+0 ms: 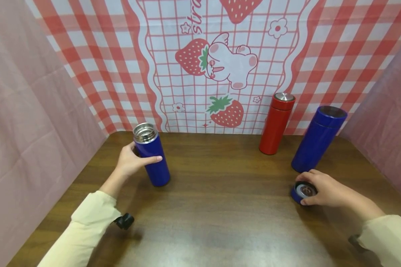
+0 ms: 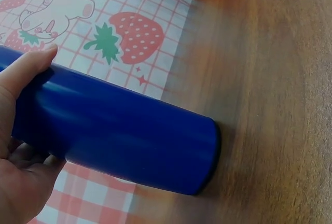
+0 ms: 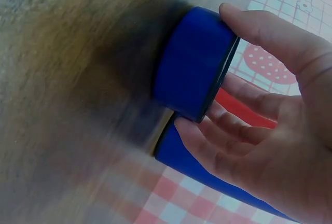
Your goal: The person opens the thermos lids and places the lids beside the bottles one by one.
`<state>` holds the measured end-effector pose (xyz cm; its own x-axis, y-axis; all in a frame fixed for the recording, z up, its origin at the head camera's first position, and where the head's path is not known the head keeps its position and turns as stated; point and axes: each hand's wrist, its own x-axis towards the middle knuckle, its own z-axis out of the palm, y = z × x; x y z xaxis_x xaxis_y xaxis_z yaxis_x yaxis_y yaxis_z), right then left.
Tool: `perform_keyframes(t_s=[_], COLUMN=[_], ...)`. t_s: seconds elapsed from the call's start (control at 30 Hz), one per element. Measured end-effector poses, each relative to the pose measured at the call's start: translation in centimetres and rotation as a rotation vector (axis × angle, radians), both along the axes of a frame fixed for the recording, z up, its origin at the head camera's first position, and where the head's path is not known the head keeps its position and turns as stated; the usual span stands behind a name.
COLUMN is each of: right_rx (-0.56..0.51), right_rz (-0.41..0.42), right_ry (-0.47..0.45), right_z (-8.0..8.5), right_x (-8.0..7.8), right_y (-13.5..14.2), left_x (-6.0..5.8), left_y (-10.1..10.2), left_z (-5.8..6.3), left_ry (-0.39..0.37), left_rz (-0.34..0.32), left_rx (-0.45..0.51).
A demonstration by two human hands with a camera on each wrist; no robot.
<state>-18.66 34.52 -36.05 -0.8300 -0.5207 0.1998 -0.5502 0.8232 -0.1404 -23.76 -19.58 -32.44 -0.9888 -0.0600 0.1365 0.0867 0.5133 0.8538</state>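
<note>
An open flask, blue with a bare steel mouth, is gripped by the left hand; the thumb is laid across its front, and the other fingers are mostly hidden behind it. It is held roughly upright at the left of the table. In the left wrist view its mouth is cut off by the picture's edge, and whether its base is borne by the wood cannot be told.

A blue lid is pinched at the right between the thumb and fingers of the right hand, its underside turned up. Part of its rim is covered by the fingers, and it cannot be told whether the table is touched.

Just beyond the lid, a capped flask, also blue, is seen beside a red flask. In the right wrist view both are largely hidden by the hand; in the left wrist view only a cut-off end of the red one is shown. The wood is blurred in both wrist views.
</note>
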Motion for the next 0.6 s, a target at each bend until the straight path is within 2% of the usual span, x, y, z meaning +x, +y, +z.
perform_keyframes(t_s=[0.37,0.6], right_rx=[0.004,0.049], right_rz=[-0.026,-0.035], right_ry=[-0.063,-0.118], right_z=[0.09,0.77], right_x=[0.37,0.51], right_y=[0.07,0.2], left_x=[0.45,0.58], left_y=[0.28,0.41], left_z=[0.07,-0.73], left_ry=[-0.04,-0.053], left_rz=[-0.063,-0.068], left_rx=[0.008,0.063])
